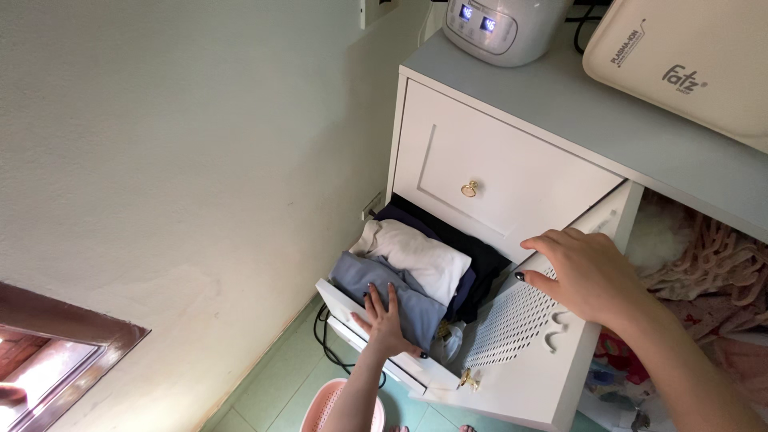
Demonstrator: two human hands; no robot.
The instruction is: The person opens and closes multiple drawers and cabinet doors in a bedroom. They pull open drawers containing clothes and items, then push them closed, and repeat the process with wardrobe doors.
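Left hand (386, 320): fingers spread flat on blue folded garment (384, 288) in open drawer (352, 316). Right hand (588, 276): open, resting on perforated white cabinet door (520, 352). Green tiled floor (280, 384).

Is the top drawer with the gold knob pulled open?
No, the top drawer sits shut, while the lower drawer is pulled out, showing folded clothes.

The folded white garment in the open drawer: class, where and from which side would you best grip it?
Probably grip the folded white garment at its rounded fold edge from above, since the white drawer walls it in, and a grey-blue folded garment under the left hand crowds it.
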